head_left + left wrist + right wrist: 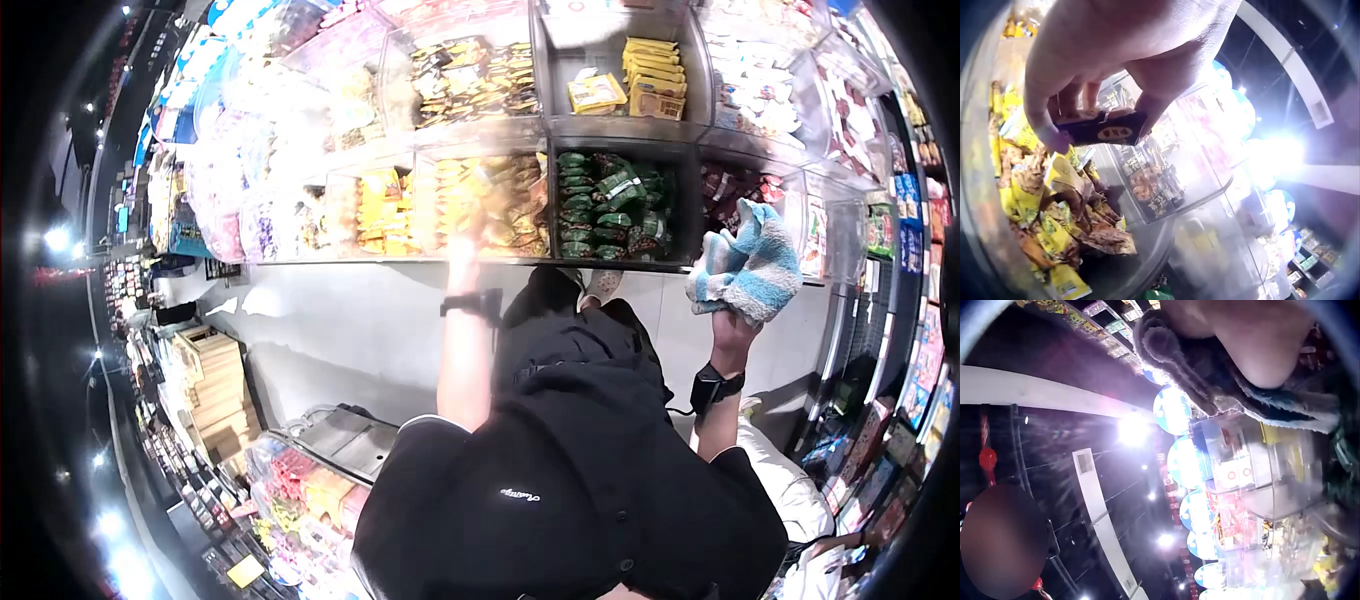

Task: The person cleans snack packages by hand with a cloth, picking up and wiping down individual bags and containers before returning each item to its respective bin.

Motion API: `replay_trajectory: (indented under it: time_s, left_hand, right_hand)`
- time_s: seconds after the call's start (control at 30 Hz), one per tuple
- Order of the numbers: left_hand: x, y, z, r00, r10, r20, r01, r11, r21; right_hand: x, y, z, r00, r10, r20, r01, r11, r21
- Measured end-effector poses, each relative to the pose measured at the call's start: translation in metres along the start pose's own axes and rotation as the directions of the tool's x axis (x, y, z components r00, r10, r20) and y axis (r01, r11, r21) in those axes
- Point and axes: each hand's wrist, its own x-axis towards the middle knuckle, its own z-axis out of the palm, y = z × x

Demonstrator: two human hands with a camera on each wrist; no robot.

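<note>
My left hand (1129,44) grips a small dark purple packet (1100,131) with a pale oval label between its thumb and fingers. Below it in the left wrist view lie yellow and brown snack packets (1047,219) in a clear bin. Glare washes out this hand in the head view, where it reaches over the bin of yellow-orange packets. A blue-and-white fluffy cloth (755,265) is in my right hand (735,325), by the front edge of the display at right. The cloth hides most of its fingers, and its folds show in the right wrist view (1210,394).
Clear dividers split the display into bins. Green packets (615,190) fill a bin right of the left hand, with dark red ones (730,185) beyond. Yellow packs (655,80) stand behind. A wooden crate (215,380) is at left; shelves of goods (910,210) line the right.
</note>
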Motion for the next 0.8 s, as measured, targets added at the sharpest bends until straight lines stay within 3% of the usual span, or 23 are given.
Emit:
replay_trajectory:
  time_s: [0.03, 0.07, 0.1, 0.13, 0.17, 0.23, 0.27, 0.37, 0.4, 0.5, 0.53, 0.63, 0.7, 0.73, 0.8]
  left_hand:
    - [0.004, 0.001, 0.006, 1.0, -0.024, 0.01, 0.024, 0.999, -0.041]
    - [0.024, -0.014, 0.008, 0.998, -0.027, -0.053, 0.022, 0.996, -0.083]
    - [0.053, -0.031, -0.015, 0.993, 0.116, -0.01, -0.116, 0.976, -0.182]
    - [0.066, -0.016, -0.008, 0.99, 0.104, -0.09, -0.114, 0.987, -0.112]
    - [0.072, -0.01, 0.004, 0.984, 0.074, -0.164, -0.083, 0.995, -0.054]
    - [0.077, 0.01, 0.011, 0.981, 0.188, -0.054, -0.179, 0.974, 0.14]
    - [0.071, 0.022, 0.02, 0.981, 0.18, -0.075, -0.145, 0.932, 0.334]
    - [0.146, -0.034, 0.008, 0.882, 0.426, 0.201, -0.466, 0.721, 0.513]
    - [0.137, -0.025, 0.016, 0.803, 0.544, 0.244, -0.595, 0.697, 0.401]
    - [0.103, 0.031, 0.017, 0.709, 0.526, 0.469, -0.647, 0.222, 0.729]
    - [0.127, 0.012, 0.014, 0.751, 0.539, 0.38, -0.644, 0.476, 0.598]
    - [0.119, 0.041, -0.007, 0.666, 0.581, 0.468, -0.69, 0.244, 0.681]
    - [0.147, 0.011, -0.035, 0.764, 0.429, 0.482, -0.642, 0.432, 0.633]
    - [0.154, 0.005, -0.046, 0.803, 0.348, 0.483, -0.594, 0.518, 0.615]
    - [0.163, 0.003, -0.055, 0.912, 0.059, 0.406, -0.399, 0.359, 0.844]
  right_hand:
    - [-0.002, -0.006, 0.0, 0.996, -0.002, -0.094, -0.004, 0.998, -0.069]
    - [-0.006, -0.015, -0.017, 0.98, -0.118, -0.159, 0.078, 0.969, -0.233]
    - [-0.003, -0.002, -0.052, 0.993, -0.082, -0.082, 0.053, 0.949, -0.311]
    - [0.005, -0.007, -0.09, 0.999, -0.043, -0.001, 0.039, 0.924, -0.379]
    - [0.003, -0.008, -0.1, 0.996, -0.072, 0.048, 0.086, 0.816, -0.572]
    - [0.001, -0.006, -0.11, 0.981, -0.129, 0.144, 0.188, 0.47, -0.862]
    - [-0.003, -0.008, -0.11, 0.962, -0.174, 0.209, 0.252, 0.284, -0.925]
    - [-0.005, 0.02, -0.053, 0.956, -0.291, -0.04, 0.169, 0.655, -0.736]
    - [-0.005, 0.017, -0.063, 0.944, -0.329, -0.03, 0.158, 0.529, -0.834]
    - [-0.007, 0.038, -0.026, 0.873, -0.321, -0.367, 0.125, 0.875, -0.468]
    - [-0.01, 0.038, -0.032, 0.895, -0.301, -0.329, 0.156, 0.903, -0.401]
    - [-0.015, 0.062, -0.016, 0.988, -0.134, -0.073, 0.126, 0.986, -0.108]
    - [-0.02, 0.086, -0.007, 0.99, -0.142, 0.025, 0.144, 0.985, -0.09]
    - [-0.023, 0.097, -0.008, 0.983, -0.182, -0.007, 0.179, 0.976, -0.121]
    - [-0.032, 0.12, -0.017, 0.96, -0.272, -0.075, 0.254, 0.949, -0.186]
